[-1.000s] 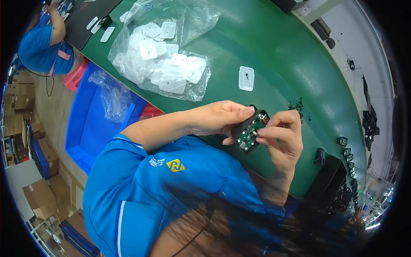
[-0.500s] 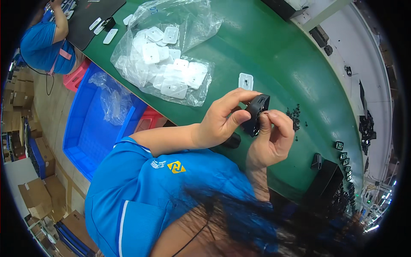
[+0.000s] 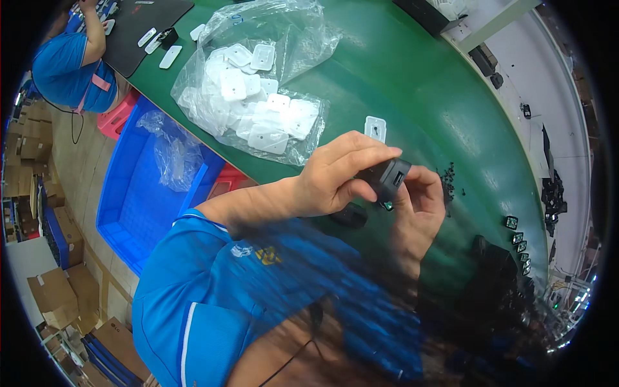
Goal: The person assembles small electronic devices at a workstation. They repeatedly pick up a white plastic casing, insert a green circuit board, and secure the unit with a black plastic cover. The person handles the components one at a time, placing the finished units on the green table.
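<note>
A small black plastic casing (image 3: 391,178) with a rectangular slot in its end is held up above the green table. My left hand (image 3: 338,173) grips it, fingers over the top and thumb on the near side. My right hand (image 3: 420,205) is closed against the casing's other side, its fingertips partly hidden. A bit of green shows at the casing's lower edge. Beyond my hands lies a white plastic plate (image 3: 375,128). Just right of my right hand are scattered small black screws (image 3: 447,177). A dark object (image 3: 351,216) lies below my left hand.
A clear plastic bag (image 3: 293,149) of white plates lies on the green table (image 3: 380,58). Beside the table is a blue bin (image 3: 138,219) with crumpled plastic inside. Small square parts (image 3: 511,222) line the right side. A co-worker (image 3: 68,71) sits far left. Hair blurs the lower right.
The casing has been turned so that its slotted end faces up toward me. Both hands have shifted slightly with it, and the whole view has moved a little.
</note>
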The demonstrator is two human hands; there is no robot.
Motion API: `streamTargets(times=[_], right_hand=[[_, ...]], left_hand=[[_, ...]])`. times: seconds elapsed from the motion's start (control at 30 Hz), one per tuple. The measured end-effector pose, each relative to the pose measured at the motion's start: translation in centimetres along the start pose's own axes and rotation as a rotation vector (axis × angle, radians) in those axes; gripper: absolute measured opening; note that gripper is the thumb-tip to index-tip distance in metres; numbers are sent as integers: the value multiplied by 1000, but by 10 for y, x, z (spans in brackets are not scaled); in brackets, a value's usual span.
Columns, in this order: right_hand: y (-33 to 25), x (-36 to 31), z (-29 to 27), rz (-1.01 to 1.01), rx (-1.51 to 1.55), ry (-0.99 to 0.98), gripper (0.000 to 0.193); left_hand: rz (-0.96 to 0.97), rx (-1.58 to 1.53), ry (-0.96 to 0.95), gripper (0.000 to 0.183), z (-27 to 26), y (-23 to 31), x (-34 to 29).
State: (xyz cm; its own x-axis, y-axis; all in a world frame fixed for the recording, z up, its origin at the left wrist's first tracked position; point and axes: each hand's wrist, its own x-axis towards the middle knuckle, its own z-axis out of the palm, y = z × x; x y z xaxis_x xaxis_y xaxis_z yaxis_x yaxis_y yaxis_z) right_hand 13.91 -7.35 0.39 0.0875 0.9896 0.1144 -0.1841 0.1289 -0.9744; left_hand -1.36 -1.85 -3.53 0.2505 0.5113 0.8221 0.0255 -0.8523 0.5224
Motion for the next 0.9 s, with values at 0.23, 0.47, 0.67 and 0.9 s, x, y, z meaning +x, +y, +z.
streamTargets(times=[0.23, 0.47, 0.67, 0.9], right_hand=[[4, -1, 11, -381, -426, 13, 15], [-9, 5, 5, -502, -785, -202, 15], [-1, 6, 3, -431, -345, -29, 17], [-4, 6, 5, -322, -439, 0, 11]], left_hand=[[36, 70, 1, 57, -5, 0, -3], [-309, -205, -90, 54, -8, 4, -1], [-520, -470, -23, 54, 1, 14, 1], [-417, -318, -45, 56, 4, 7, -1]])
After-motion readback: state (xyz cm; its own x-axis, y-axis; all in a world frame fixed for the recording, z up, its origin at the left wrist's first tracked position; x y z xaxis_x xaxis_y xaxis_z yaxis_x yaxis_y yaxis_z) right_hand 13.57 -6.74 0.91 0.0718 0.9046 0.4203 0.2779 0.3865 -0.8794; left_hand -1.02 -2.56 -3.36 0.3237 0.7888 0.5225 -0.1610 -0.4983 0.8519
